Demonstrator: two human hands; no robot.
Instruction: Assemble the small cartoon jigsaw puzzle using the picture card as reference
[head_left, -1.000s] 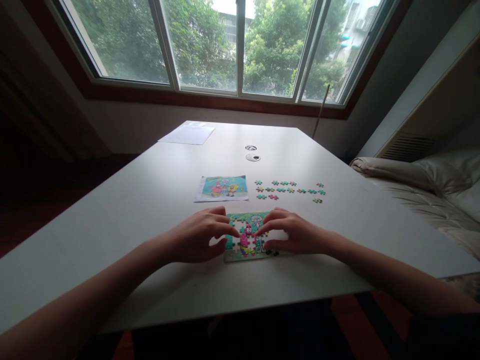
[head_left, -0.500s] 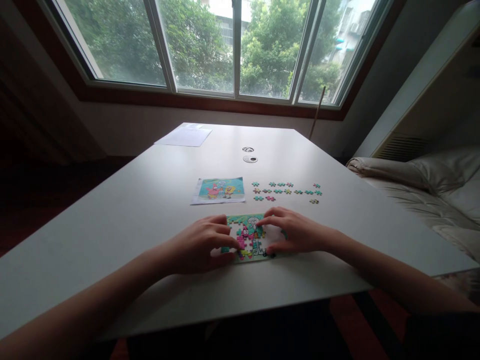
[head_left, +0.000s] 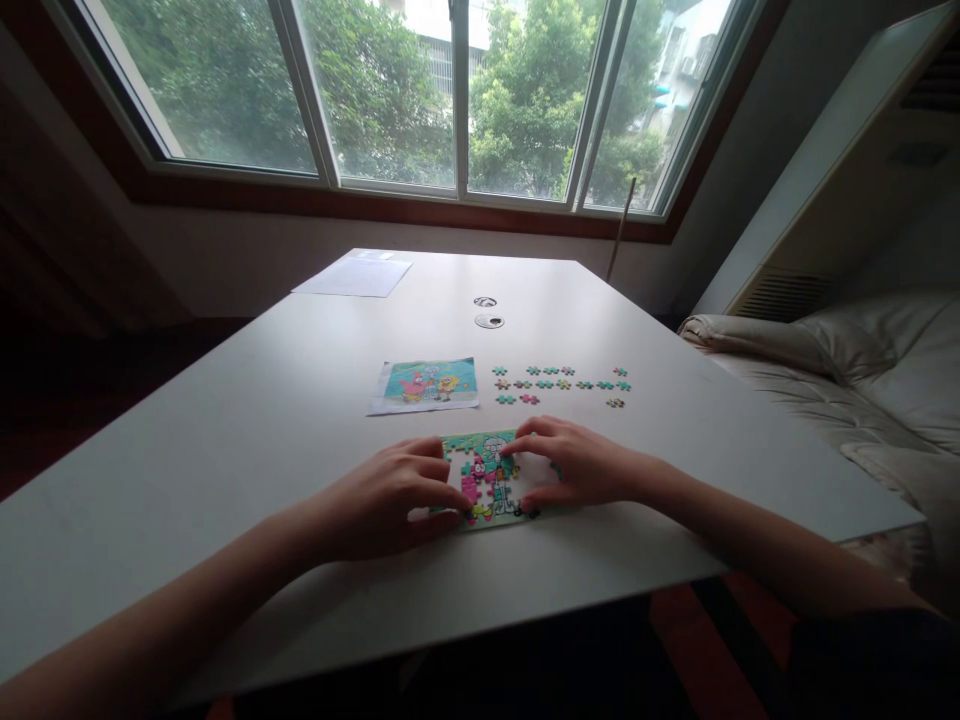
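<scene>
A partly filled jigsaw puzzle (head_left: 495, 480) with cartoon figures lies flat near the table's front edge, white gaps showing on its left and right sides. My left hand (head_left: 401, 495) grips its left side, with thumb and forefinger closed together at the lower left corner. Over the right part spreads my right hand (head_left: 574, 462), its forefinger touching the pieces near the tall figure's face and its thumb apart at the lower edge. No loose piece shows in its fingers. The right hand covers part of the puzzle. Behind lies a printed picture (head_left: 427, 383) of the same characters.
Several loose puzzle pieces (head_left: 545, 384) lie in rough rows right of the picture. Two round marks or discs (head_left: 489, 321) are farther back on the white table (head_left: 300, 400). A paper sheet (head_left: 356, 277) lies at the far left corner. A padded sofa (head_left: 795, 360) stands at the right.
The whole view has shifted slightly, so the table and puzzle appear a little farther left. Both hands keep nearly the same places on the puzzle.
</scene>
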